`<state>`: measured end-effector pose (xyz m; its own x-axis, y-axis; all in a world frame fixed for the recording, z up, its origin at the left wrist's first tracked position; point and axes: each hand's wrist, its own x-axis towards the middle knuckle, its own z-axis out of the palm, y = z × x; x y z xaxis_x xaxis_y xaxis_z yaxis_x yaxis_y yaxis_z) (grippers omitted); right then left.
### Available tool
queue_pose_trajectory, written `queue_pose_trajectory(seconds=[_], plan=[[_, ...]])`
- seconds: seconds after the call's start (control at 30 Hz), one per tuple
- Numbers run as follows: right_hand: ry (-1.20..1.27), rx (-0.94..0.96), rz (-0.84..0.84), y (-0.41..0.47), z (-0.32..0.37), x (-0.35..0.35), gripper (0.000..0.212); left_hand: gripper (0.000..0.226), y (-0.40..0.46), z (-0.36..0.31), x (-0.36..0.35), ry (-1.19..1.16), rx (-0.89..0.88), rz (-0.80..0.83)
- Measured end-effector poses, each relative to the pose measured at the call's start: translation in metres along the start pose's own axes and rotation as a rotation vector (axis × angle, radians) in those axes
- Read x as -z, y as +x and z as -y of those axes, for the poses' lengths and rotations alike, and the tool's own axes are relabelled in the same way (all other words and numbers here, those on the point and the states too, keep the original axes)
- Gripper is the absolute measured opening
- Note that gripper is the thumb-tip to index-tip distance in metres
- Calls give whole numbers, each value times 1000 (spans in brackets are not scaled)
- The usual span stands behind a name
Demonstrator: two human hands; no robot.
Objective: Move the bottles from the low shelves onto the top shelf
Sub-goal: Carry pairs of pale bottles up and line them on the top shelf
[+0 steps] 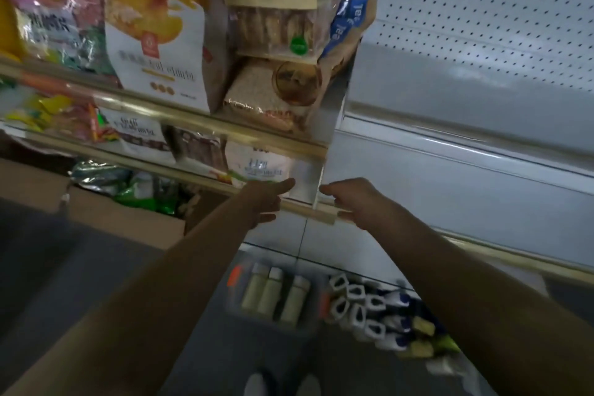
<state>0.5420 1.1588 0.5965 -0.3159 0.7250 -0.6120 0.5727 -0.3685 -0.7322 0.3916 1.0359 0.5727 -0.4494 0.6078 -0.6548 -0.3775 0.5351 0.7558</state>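
Three pale yellow bottles [273,296] with white caps lie in a grey basket [308,328] on the floor, below my arms. To the right of it, several white handled bottles [360,309] with blue and yellow labels stand on the bottom shelf. My left hand [266,199] is stretched forward in front of a shelf edge, fingers relaxed and holding nothing. My right hand [350,199] hangs loosely curled near the corner of that shelf rail, also holding nothing. The white shelves [482,151] on the right carry nothing.
Bags of snacks and bread [160,42] fill the gold-railed shelves [199,119] on the left. A cardboard box [122,212] with green packets stands on the floor at left. A white pegboard back panel [482,10] rises at the upper right. My shoes show at the bottom.
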Motion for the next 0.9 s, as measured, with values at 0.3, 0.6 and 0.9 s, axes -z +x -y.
queue_pose_trajectory(seconds=[0.3,0.6,0.9], plan=[[-21,-210,144,65,-97,-23,45,52,59,107,-7,3,251,-124],[-83,-422,162,116,-180,-66,21,44,105,201,-6,-53,345,-184],[-99,-502,173,187,-271,-129,65,39,181,304,15,13,461,-200]])
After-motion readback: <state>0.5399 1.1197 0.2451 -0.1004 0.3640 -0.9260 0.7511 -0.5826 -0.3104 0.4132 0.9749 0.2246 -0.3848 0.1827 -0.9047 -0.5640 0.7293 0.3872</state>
